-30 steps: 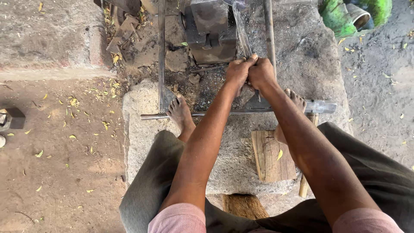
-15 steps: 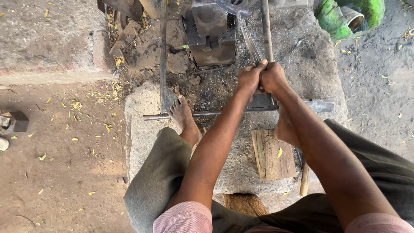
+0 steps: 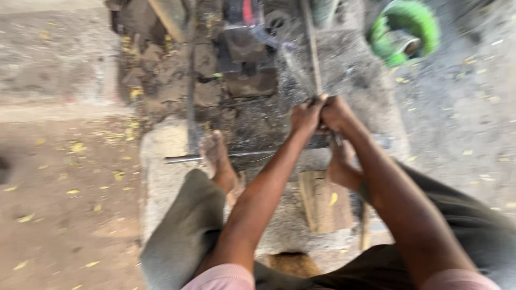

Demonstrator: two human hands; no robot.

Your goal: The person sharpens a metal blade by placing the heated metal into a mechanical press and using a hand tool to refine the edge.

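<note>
Gripping metal rod (image 3: 310,59) | left hand (image 3: 305,114), right hand (image 3: 337,114) raised since earlier

Head view, motion-blurred; finish read only where clear.

- Long thin grey metal rod (image 3: 312,48): dull, matt; gripped by bare left hand (image 3: 305,114) and right hand (image 3: 336,113).
- Horizontal grey metal bar (image 3: 188,158): smooth, faint sheen.
- Pale stone slab (image 3: 161,177): rough, grainy, dusty.
- Small brown wooden plank (image 3: 322,201): raw, matt, visible grain.
- Grey-green trousers (image 3: 183,236): cloth, matt, soft folds.
- Pink sleeve cuffs (image 3: 220,278): cloth, matt.
- Green round container (image 3: 424,27): plastic-like, slightly glossy; too blurred to confirm.
- Ground (image 3: 59,215): dry packed earth, matt.
</note>
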